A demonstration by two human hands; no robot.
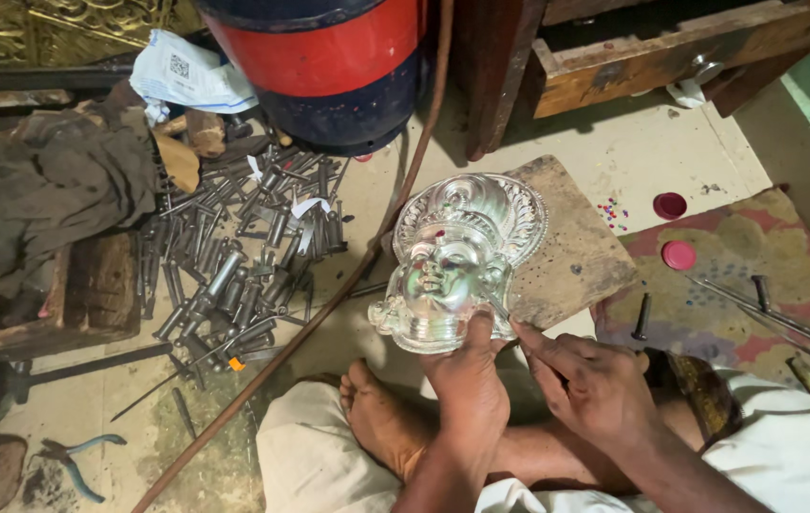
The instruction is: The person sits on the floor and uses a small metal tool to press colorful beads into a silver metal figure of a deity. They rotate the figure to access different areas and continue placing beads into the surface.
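Observation:
A shiny silver mask (pixel 452 252) shaped like a crowned face rests tilted on a worn wooden block (pixel 576 252). My left hand (pixel 467 380) grips its lower edge at the chin. My right hand (pixel 581 375) pinches a thin metal tool (pixel 492 304) whose tip touches the mask near its right cheek. I sit cross-legged on the floor, with a bare foot (pixel 376 413) just below the mask.
Several steel punches and chisels (pixel 234 256) lie heaped at left beside dark cloth (pixel 54 190). A red and blue cylinder (pixel 329 66) stands behind, a hose (pixel 329 304) crossing the floor. Pliers (pixel 77 456) lie bottom left. Two red caps (pixel 673 228) and rods (pixel 766 304) sit right.

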